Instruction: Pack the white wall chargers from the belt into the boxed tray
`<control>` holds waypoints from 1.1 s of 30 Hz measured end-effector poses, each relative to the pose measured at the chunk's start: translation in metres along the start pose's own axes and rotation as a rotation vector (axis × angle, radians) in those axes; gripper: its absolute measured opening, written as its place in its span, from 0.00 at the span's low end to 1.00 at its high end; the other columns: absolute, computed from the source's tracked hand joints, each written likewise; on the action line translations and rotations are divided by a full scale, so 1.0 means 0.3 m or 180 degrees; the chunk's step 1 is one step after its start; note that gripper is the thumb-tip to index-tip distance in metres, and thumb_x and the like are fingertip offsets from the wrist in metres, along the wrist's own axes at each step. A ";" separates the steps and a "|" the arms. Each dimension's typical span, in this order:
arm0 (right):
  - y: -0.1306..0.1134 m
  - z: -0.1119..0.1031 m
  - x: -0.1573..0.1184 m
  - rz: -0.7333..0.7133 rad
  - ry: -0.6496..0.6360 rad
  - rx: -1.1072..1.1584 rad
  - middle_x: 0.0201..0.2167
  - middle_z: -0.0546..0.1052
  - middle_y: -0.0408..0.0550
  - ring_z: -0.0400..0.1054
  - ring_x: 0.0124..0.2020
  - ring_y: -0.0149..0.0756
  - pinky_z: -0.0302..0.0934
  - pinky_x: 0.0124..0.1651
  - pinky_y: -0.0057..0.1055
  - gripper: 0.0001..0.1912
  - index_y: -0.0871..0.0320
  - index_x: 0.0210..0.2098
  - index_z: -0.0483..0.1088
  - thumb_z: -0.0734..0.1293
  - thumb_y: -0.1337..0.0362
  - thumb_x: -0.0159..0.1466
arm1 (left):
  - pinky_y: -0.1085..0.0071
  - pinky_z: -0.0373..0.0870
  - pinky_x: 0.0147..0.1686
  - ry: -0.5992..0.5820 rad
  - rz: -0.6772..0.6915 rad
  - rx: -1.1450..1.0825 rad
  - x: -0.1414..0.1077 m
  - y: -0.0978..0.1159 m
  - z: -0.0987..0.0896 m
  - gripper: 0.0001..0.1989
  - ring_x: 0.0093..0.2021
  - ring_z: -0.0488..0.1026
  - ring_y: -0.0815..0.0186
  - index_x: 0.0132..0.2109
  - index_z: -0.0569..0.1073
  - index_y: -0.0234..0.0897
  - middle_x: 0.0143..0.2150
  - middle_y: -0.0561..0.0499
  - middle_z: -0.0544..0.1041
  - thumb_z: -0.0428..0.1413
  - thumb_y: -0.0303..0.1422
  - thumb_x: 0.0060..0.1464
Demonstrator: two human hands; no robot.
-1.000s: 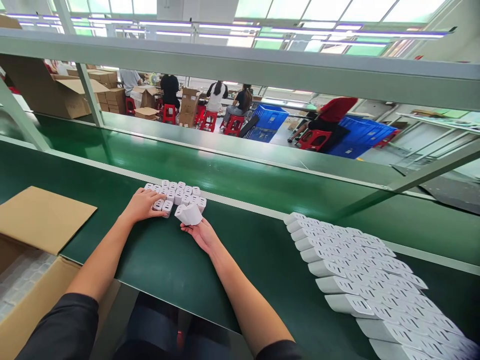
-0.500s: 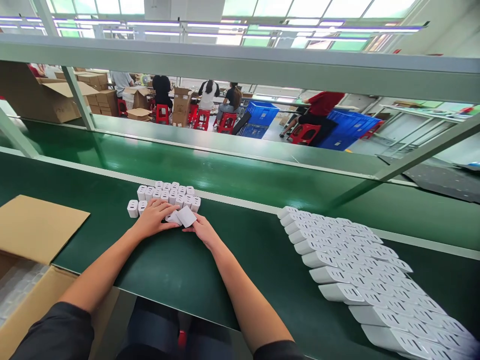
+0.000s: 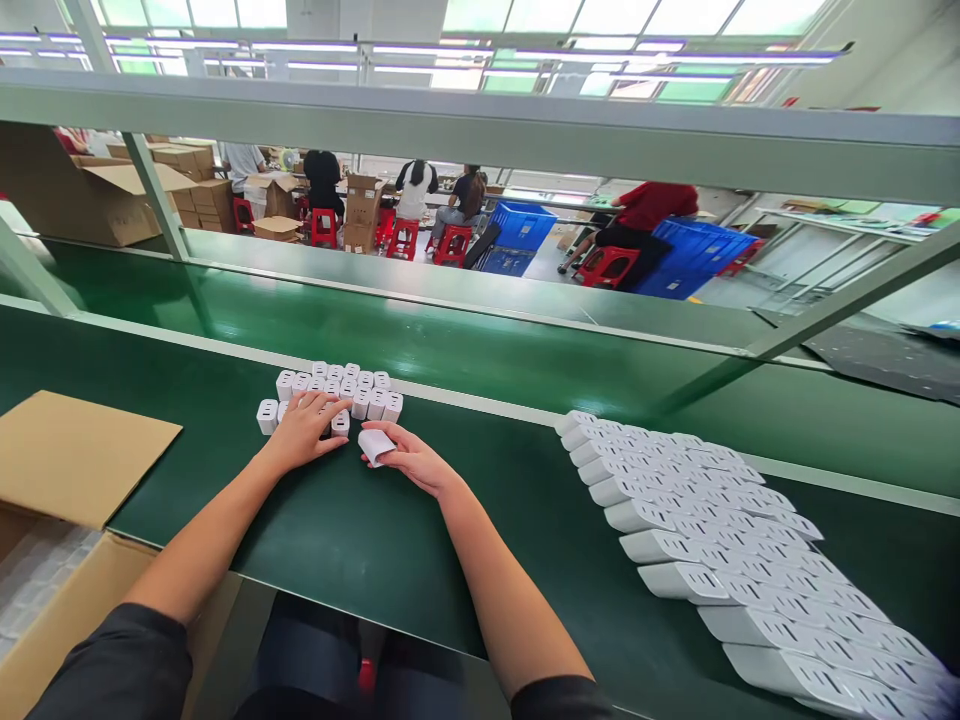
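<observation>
My right hand pinches a white piece; my left hand half-curls over white blocks, grip unclear; light fingers suit those.

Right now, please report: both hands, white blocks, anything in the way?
Left hand at white block cluster, partly hiding it. Right hand holding one white piece. Larger block array at right.

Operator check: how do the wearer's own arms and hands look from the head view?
Both the left hand and the right hand are bare, with no gloves. The forearms are uncovered, and no watch, band or cable shows on either wrist. The black left sleeve and black right sleeve look plain. Rings would be too small to make out.
</observation>
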State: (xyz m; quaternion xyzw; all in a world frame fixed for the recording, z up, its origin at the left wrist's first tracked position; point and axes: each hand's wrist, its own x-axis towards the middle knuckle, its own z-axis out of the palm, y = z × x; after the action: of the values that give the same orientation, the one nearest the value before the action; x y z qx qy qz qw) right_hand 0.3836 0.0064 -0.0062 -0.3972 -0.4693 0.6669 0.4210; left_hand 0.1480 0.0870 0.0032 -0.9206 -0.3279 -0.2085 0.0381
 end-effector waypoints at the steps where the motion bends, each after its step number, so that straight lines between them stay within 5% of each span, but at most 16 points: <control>1: -0.001 -0.001 -0.002 -0.0009 -0.0091 -0.0038 0.43 0.78 0.44 0.73 0.47 0.38 0.61 0.60 0.40 0.34 0.53 0.56 0.69 0.71 0.70 0.49 | 0.53 0.59 0.59 0.0019 -0.0043 -0.0001 -0.001 -0.007 -0.009 0.29 0.58 0.67 0.52 0.63 0.67 0.41 0.58 0.43 0.73 0.58 0.45 0.58; 6: 0.016 0.003 0.008 -0.0215 0.0088 -0.0749 0.50 0.77 0.48 0.72 0.50 0.37 0.63 0.59 0.40 0.33 0.54 0.61 0.65 0.68 0.66 0.56 | 0.53 0.61 0.58 0.0099 -0.0371 0.0040 -0.007 -0.057 -0.061 0.27 0.57 0.67 0.51 0.59 0.70 0.39 0.56 0.42 0.73 0.55 0.50 0.58; 11: 0.054 0.036 0.032 -0.1069 0.1231 -0.3075 0.58 0.70 0.54 0.72 0.48 0.44 0.70 0.51 0.44 0.28 0.52 0.62 0.66 0.66 0.63 0.61 | 0.52 0.64 0.56 -0.0042 -0.0568 0.0113 -0.018 -0.096 -0.088 0.27 0.55 0.68 0.49 0.56 0.73 0.40 0.54 0.41 0.73 0.56 0.52 0.56; 16: 0.091 0.085 0.057 -0.1512 0.1367 -0.4297 0.62 0.64 0.60 0.66 0.57 0.51 0.67 0.57 0.47 0.31 0.54 0.68 0.58 0.63 0.67 0.65 | 0.54 0.66 0.54 -0.0188 -0.0705 0.0147 -0.035 -0.120 -0.099 0.29 0.55 0.68 0.49 0.57 0.72 0.43 0.55 0.41 0.71 0.58 0.54 0.53; 22: 0.104 0.129 0.045 -0.1558 0.1176 -0.4528 0.68 0.56 0.60 0.66 0.58 0.52 0.67 0.56 0.47 0.33 0.54 0.70 0.52 0.61 0.63 0.67 | 0.56 0.67 0.51 -0.0284 -0.0974 0.0348 -0.043 -0.129 -0.143 0.28 0.55 0.67 0.49 0.55 0.72 0.42 0.53 0.41 0.71 0.59 0.53 0.52; 27: 0.101 0.134 0.041 -0.1441 0.1493 -0.4250 0.58 0.65 0.62 0.72 0.46 0.46 0.72 0.45 0.43 0.27 0.56 0.66 0.58 0.58 0.60 0.69 | 0.62 0.69 0.43 -0.0010 -0.1501 0.0282 -0.040 -0.126 -0.203 0.25 0.50 0.70 0.53 0.42 0.73 0.40 0.45 0.45 0.73 0.54 0.57 0.54; 33: 0.133 0.134 0.057 -0.1563 0.1339 -0.3755 0.56 0.62 0.59 0.72 0.44 0.42 0.73 0.42 0.41 0.23 0.55 0.61 0.62 0.61 0.61 0.67 | 0.64 0.71 0.38 -0.0544 -0.2008 -0.0274 -0.059 -0.155 -0.184 0.25 0.46 0.73 0.55 0.46 0.70 0.42 0.47 0.46 0.69 0.55 0.57 0.52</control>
State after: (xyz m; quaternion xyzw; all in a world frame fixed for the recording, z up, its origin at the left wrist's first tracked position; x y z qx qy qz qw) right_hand 0.3332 0.0026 -0.0371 -0.5639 -0.7398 0.0921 0.3553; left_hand 0.0871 0.1014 0.0431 -0.7886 -0.5898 -0.1457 -0.0949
